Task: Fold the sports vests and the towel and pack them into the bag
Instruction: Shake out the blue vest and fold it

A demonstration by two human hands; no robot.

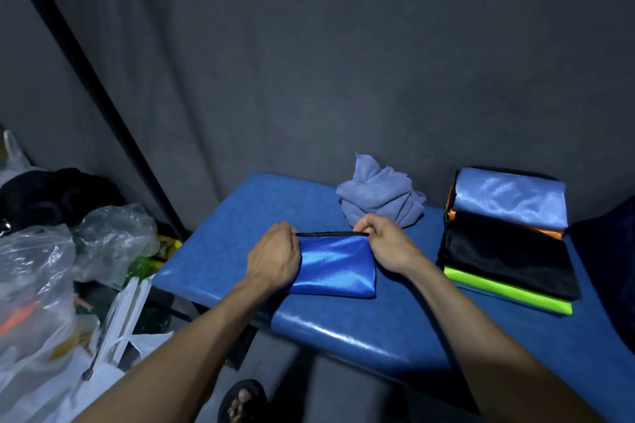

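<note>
A shiny blue sports vest [335, 266], folded into a small rectangle with a black trim along its far edge, lies on the blue padded bench [378, 330]. My left hand [275, 257] grips its far left corner and covers its left side. My right hand [385, 244] pinches the far right corner at the trim. Behind the vest sits a crumpled grey-blue towel [381, 196]. At the right lies a stack of folded vests [508, 237]: light blue on top, then orange, black and lime green. A dark bag [608, 251] shows at the right edge.
Grey curtain hangs behind the bench. Left of the bench are clear plastic bags [37, 271], white bags [103, 347] and a black bundle [55, 192]. A sandalled foot [242, 402] stands on the floor in front of the bench.
</note>
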